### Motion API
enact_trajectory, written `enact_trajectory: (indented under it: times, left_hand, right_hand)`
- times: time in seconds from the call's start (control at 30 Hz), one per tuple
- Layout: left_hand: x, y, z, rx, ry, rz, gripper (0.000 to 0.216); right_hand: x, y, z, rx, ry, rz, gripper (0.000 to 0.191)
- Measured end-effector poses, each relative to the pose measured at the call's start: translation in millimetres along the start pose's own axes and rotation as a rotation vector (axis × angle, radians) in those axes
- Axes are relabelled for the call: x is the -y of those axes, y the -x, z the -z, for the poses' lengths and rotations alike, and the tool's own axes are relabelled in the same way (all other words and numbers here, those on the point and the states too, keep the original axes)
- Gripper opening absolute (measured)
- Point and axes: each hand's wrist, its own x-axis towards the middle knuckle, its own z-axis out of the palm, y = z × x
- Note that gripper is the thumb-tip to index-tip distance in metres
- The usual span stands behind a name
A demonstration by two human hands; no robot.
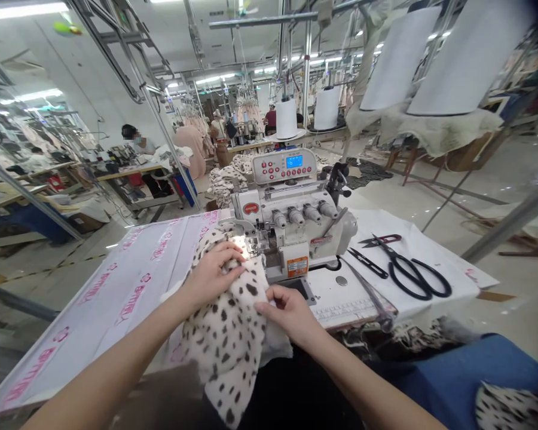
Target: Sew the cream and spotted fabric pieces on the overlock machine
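A white fabric piece with dark spots (226, 334) lies under the lit needle area of a white overlock sewing machine (291, 209) and hangs down over the table's front edge. Flat on top of the fabric, close to the presser foot, rests my left hand (217, 272) with its fingers stretched out. My right hand (287, 310) pinches the fabric's right edge between thumb and fingers, a little nearer to me. Below that hand, a plain pale layer (278, 343) shows along the edge.
Black-handled scissors (410, 272), thread snips (367, 263) and a dark red-handled tool (388, 239) lie right of the machine. Large white thread cones (401, 57) stand above. More spotted fabric (226, 185) is piled behind. A person (138, 143) sits at another table, back left.
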Motion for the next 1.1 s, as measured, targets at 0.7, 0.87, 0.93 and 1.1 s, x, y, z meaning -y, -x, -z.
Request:
enact_trajectory:
  times: [0.7, 0.87, 0.93, 1.1]
  left_hand:
    - [12, -20, 0, -0.131, -0.145, 0.097, 0.019]
    - [-8, 103, -50, -0.452, -0.209, -0.347, 0.050]
    - [-5, 147, -76, -0.290, -0.337, -0.406, 0.047]
    - [15, 184, -99, -0.279, -0.492, -0.193, 0.040]
  right_hand:
    - [-12, -3, -11, -0.120, -0.327, -0.032, 0.034]
    - [-31, 45, -12, 0.032, -0.152, -0.105, 0.035]
    - [-36, 62, -10, 0.112, -0.139, -0.145, 0.031]
    - [-50, 89, -10, 0.181, -0.280, -0.281, 0.038]
